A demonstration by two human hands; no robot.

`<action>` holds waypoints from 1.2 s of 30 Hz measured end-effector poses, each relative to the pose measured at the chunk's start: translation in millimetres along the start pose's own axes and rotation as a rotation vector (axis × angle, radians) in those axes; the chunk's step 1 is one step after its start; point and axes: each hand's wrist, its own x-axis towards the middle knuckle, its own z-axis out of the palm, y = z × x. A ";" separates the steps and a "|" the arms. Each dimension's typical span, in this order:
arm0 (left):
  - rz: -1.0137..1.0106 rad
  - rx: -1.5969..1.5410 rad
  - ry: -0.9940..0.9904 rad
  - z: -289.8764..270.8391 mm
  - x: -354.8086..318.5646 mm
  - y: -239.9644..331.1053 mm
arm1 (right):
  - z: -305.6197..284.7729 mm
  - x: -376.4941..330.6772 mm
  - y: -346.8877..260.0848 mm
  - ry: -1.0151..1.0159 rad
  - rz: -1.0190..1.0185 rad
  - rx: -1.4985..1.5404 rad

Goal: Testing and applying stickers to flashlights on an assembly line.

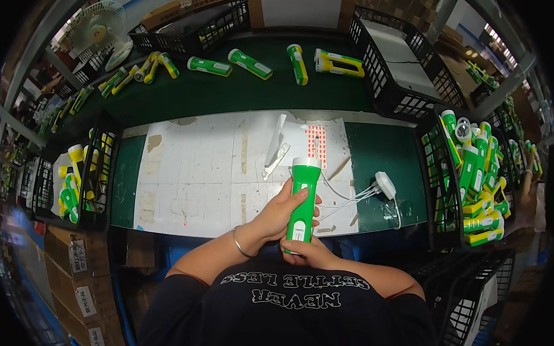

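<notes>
A green flashlight (303, 196) with a white head ring stands nearly lengthwise before my chest, its head pointing away from me. My left hand (276, 211) wraps round its body from the left, thumb on the upper side near a switch. At the tail end, my right hand (310, 253) grips the flashlight from the right, its thumb lying across the bottom. Just beyond the flashlight's head, a sheet of red-printed stickers (316, 145) lies on the white work sheet (193, 185). Beside it is a crumpled clear-and-white strip (277, 160).
A white charger plug (384, 185) with several cables lies right of the sheet. Black crates of flashlights stand at right (436, 180) and left (106, 184). More flashlights (249, 65) lie along the green belt (231, 97) behind. A fan (99, 32) stands far left.
</notes>
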 end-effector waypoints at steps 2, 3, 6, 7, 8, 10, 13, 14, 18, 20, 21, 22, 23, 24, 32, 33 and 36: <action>0.002 0.003 0.000 0.8 -1.5 1.3 | 1.3 0.2 1.3 0.002 0.001 -0.001; 0.002 0.004 0.002 1.2 -2.2 2.0 | 3.3 1.5 1.5 0.027 0.000 0.028; 0.048 -0.018 0.071 -8.9 2.5 5.3 | -5.1 3.3 -19.0 0.080 0.014 -0.325; 0.176 0.054 0.037 -14.4 9.6 7.1 | -7.0 8.6 -12.5 0.266 -0.209 -0.478; 0.229 0.044 -0.008 -11.9 8.5 17.3 | -6.2 5.4 -25.6 0.431 -0.395 -0.828; 0.253 -0.033 -0.089 -25.8 11.5 22.8 | -8.4 -0.8 -41.2 0.530 -0.477 -1.036; 0.276 -0.191 -0.217 -25.8 13.8 30.2 | -15.2 -2.3 -44.8 0.445 -0.506 -0.656; 0.269 -0.195 -0.208 -25.8 13.0 30.9 | -14.9 -4.0 -48.4 0.483 -0.526 -0.746; 0.272 -0.254 -0.199 -28.4 9.9 29.4 | -14.7 -5.9 -49.7 0.467 -0.500 -0.760; 0.284 -0.273 -0.238 -30.4 8.3 27.9 | -11.9 -6.9 -49.6 0.500 -0.508 -0.825; 0.285 -0.274 -0.237 -29.9 7.4 28.5 | -11.9 -6.8 -49.3 0.498 -0.507 -0.826; 0.278 -0.227 -0.204 -27.9 6.4 29.6 | -12.5 -7.4 -48.5 0.496 -0.496 -0.831; 0.271 -0.179 -0.171 -26.2 5.4 30.6 | -12.9 -7.9 -48.0 0.494 -0.486 -0.837; 0.271 -0.180 -0.171 -24.7 3.4 31.0 | -12.1 -9.6 -49.4 0.494 -0.485 -0.838; 0.664 0.835 -0.044 -5.6 -15.5 28.9 | -33.7 13.7 -38.0 0.648 -0.855 -1.218; 0.686 0.864 -0.048 -4.0 -16.1 28.0 | -34.8 14.6 -38.2 0.624 -0.839 -1.217; 0.706 0.892 -0.066 -0.4 -14.3 27.4 | -42.1 19.6 -35.2 0.590 -0.883 -1.241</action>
